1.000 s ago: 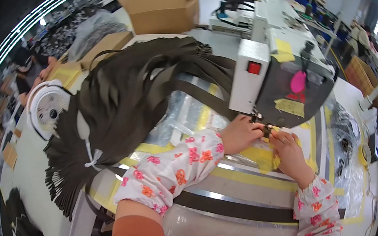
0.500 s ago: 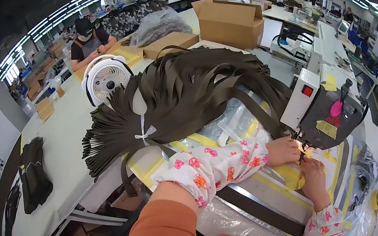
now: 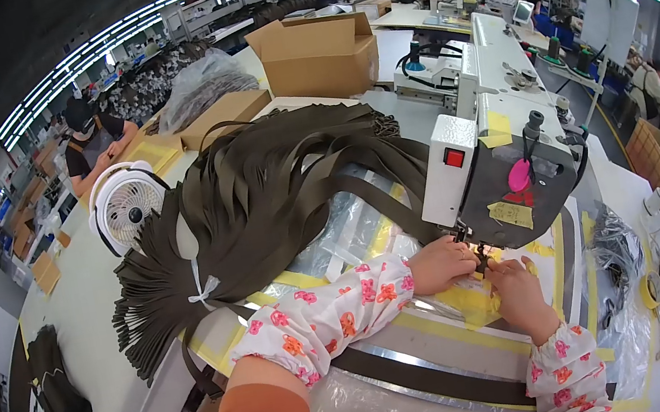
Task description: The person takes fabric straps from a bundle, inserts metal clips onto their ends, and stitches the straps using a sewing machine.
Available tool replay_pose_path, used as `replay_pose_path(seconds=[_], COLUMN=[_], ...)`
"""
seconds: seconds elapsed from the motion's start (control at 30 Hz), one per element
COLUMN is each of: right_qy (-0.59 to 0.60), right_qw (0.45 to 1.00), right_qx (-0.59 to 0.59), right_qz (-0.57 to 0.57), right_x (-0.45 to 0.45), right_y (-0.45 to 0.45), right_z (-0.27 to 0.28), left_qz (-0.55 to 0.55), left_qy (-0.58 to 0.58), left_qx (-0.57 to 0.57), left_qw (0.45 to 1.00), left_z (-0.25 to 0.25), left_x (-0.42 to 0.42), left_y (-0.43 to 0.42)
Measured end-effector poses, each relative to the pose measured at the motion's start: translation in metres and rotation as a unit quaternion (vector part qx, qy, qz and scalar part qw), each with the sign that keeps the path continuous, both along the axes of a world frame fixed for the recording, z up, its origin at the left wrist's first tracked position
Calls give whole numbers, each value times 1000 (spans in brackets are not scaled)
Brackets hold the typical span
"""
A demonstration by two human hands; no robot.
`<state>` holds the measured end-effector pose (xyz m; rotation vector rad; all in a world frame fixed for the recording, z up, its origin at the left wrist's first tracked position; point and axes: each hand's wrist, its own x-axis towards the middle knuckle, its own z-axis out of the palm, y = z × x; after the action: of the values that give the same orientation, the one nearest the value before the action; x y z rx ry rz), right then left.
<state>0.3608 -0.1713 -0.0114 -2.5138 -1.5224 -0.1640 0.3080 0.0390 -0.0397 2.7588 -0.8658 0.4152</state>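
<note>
Under the head of a white and dark sewing machine (image 3: 451, 173), both hands lie close to the lit needle area. My left hand (image 3: 442, 264) is beside the presser foot, fingers bent together, and what they press on is too small to make out. Just right of the foot, my right hand (image 3: 519, 290) has its thumb and fingers near the needle; anything under them is hidden. Yellow film (image 3: 473, 304) lies between the hands. A big bundle of dark olive straps (image 3: 258, 192), tied with a white strip (image 3: 204, 290), is spread left of the machine.
A white fan (image 3: 128, 209) stands at the left, with a co-worker (image 3: 96, 140) behind it. Cardboard boxes (image 3: 319, 59) sit at the back. A smaller dark bundle (image 3: 59, 395) lies far left. Yellow tape (image 3: 650, 290) and clear plastic are at the right.
The view swung right, then partly back left. Both hands stay by the needle; the right hand's fingers look more spread than before.
</note>
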Motion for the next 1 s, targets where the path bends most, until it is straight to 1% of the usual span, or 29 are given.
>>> replay_pose_path(seconds=[0.07,0.13,0.2,0.23,0.33,0.53,0.63,0.7,0.73,0.77,0.87,0.93,1.0], right_qy=[13,23,20,15,16,11,12,7,3,26,21,-1,-20], right_qw=[1000,999,999,999,1000,1000,999,993,987,985,980,980,983], right_qx=[11,34,28,26,17,9,36,115,153,167,199,197,181], right_qz=[0,-5,-11,-10,-13,-23,-39,-42,-41,-47,-21,-23,-18], right_x=[-1,5,7,10,16,13,11,13,12,11,15,15,13], right_y=[-2,-1,-3,-2,3,5,7,8,7,6,2,4,3], right_z=[-5,-11,-6,-8,-7,-8,-13,-34,-41,-43,-47,-48,-47], left_qz=[14,-7,-23,-34,13,35,49,95,120,223,283,316,303], left_qy=[-2,-31,-39,-96,-56,-86,-118,-112,-111,44,-145,-155,-171], left_qx=[-29,-59,-79,-120,-176,-171,-143,-96,-73,-70,-71,17,41], left_qw=[999,998,996,988,983,981,981,984,984,971,946,936,937], left_z=[-6,-2,-2,-2,3,-4,1,-10,-1,10,11,6,12], left_x=[3,7,13,15,11,17,15,18,14,9,4,7,-3], left_y=[1,2,6,5,3,4,3,10,9,6,30,61,82])
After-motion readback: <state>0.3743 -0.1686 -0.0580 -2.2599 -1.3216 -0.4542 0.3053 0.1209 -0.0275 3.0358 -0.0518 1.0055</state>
